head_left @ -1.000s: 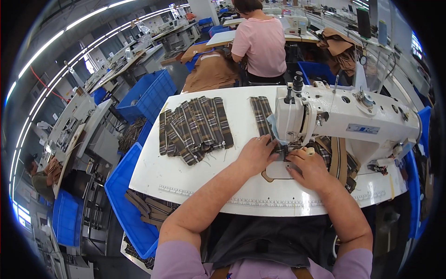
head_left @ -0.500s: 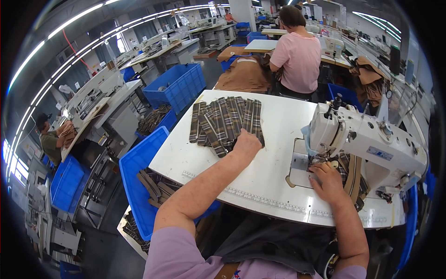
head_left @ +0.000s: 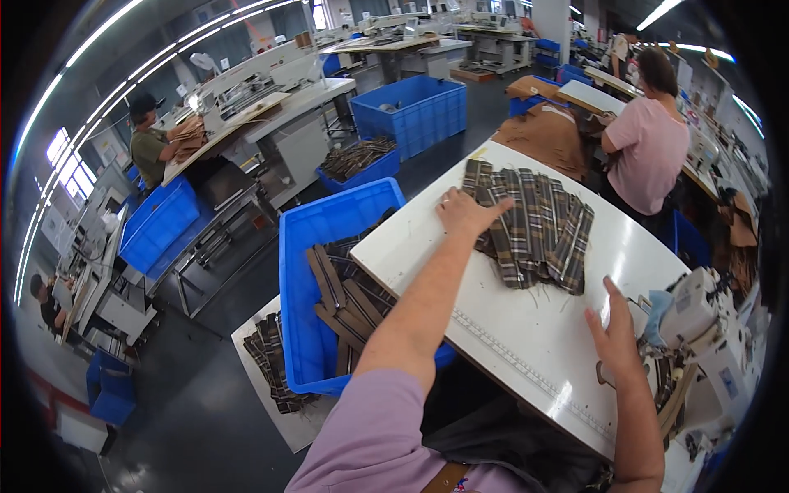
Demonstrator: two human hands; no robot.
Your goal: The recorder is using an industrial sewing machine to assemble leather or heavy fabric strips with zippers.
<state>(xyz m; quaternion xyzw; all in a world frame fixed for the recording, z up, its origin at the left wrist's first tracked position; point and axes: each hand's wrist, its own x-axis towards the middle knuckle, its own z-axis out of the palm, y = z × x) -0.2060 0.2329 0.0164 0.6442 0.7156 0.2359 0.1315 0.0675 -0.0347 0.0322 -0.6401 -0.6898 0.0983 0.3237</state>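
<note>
Several plaid fabric strips [head_left: 538, 226] in brown, black and white lie fanned out and overlapping on the white sewing table [head_left: 493, 308]. At their left edge is my left hand [head_left: 470, 212], fingers spread, the thumb reaching over the nearest strips. It grips none of them. My right hand [head_left: 616, 335] is open, thumb and fingers apart and nothing in it, between the strips and the white sewing machine [head_left: 699, 316]. Partly hidden behind my right forearm, more plaid and tan fabric [head_left: 678, 394] lies by the machine.
A blue bin [head_left: 300, 329] holding tan and plaid strips stands against the table's left side. More plaid pieces [head_left: 275, 361] lie on a low board beside it. Beyond are a large blue crate [head_left: 411, 115] and a co-worker in pink [head_left: 649, 140] with brown fabric [head_left: 542, 135].
The view has swung left. My left hand has shifted from the strips' near right side to their left edge. My right hand has come away from the machine's needle area and opened.
</note>
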